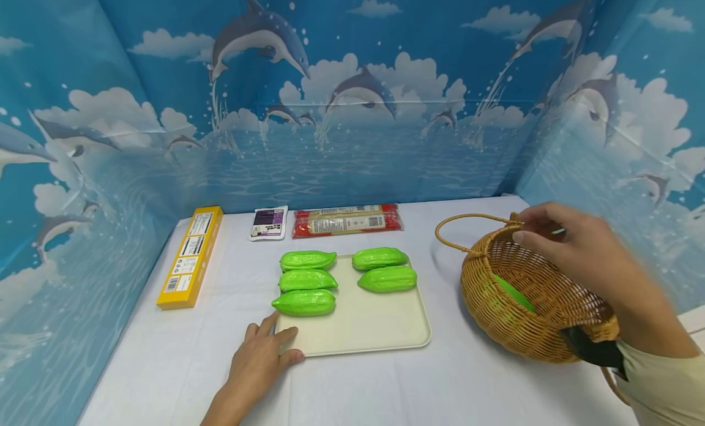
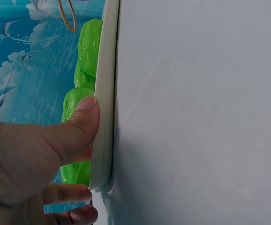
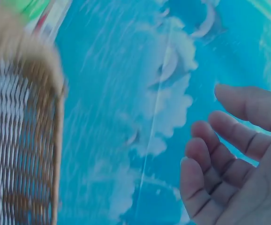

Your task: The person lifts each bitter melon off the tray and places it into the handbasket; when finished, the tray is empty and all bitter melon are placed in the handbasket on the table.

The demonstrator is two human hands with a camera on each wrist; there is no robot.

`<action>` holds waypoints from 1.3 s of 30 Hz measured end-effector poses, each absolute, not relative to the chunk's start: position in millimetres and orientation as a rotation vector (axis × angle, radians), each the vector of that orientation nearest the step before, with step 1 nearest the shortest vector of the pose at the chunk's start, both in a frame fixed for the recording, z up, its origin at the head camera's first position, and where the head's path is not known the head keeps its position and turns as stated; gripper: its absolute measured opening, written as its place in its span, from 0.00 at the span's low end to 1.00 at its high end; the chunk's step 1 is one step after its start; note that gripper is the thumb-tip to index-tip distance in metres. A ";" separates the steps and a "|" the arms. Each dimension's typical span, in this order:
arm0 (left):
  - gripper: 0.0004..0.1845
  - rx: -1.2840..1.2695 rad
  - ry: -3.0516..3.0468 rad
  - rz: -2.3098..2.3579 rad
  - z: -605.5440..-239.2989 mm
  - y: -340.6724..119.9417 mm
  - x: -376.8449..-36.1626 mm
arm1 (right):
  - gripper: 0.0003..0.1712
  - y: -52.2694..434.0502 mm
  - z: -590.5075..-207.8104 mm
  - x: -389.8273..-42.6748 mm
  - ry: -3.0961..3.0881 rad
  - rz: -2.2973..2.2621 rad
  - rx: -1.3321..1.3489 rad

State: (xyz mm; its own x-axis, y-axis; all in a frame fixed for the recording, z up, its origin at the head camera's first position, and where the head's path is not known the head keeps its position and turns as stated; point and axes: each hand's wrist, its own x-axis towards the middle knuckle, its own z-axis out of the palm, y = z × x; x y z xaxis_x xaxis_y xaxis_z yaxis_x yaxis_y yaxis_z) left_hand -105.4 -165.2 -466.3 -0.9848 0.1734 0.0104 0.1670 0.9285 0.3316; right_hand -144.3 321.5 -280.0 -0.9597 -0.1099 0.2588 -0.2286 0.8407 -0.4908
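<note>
Several glossy green gourds lie in two rows on a cream tray. My left hand rests flat on the white table at the tray's front-left corner. Its thumb presses against the tray rim, next to a gourd. A wicker basket with a hoop handle stands tilted at the right, with one green gourd inside. My right hand hovers at the basket's far rim. Its fingers are relaxed and hold nothing, beside the basket wall.
A yellow box lies at the left of the table. A small purple-and-white packet and a long red package lie behind the tray. Blue dolphin-print walls enclose the table on three sides.
</note>
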 end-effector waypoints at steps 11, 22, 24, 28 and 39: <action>0.31 0.273 3.061 0.495 -468.2 -166.4 -106.3 | 0.24 245.5 -313.0 -135.3 -2.600 0.943 0.541; 0.31 0.265 3.054 0.494 -467.6 -165.5 -106.5 | 0.33 217.7 -346.7 -153.4 -2.749 1.067 0.575; 0.31 0.264 3.054 0.490 -467.6 -166.0 -107.0 | 0.33 213.5 -352.6 -157.1 -2.760 1.056 0.570; 0.31 0.261 3.060 0.485 -468.4 -166.9 -106.9 | 0.33 203.1 -366.3 -164.9 -2.777 1.094 0.537; 0.30 0.285 3.069 0.503 -468.6 -167.2 -105.2 | 0.34 177.1 -406.6 -189.8 -2.851 1.268 0.295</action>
State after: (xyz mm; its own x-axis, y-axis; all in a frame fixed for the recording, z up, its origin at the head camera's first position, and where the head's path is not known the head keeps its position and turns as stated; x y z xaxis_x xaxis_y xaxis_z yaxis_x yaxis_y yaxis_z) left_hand -105.2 -167.2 -468.6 -0.9832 0.1823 0.0112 0.1763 0.9315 0.3182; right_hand -189.8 177.1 -406.6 -0.9822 -0.1683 0.0828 -0.1742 0.6548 -0.7354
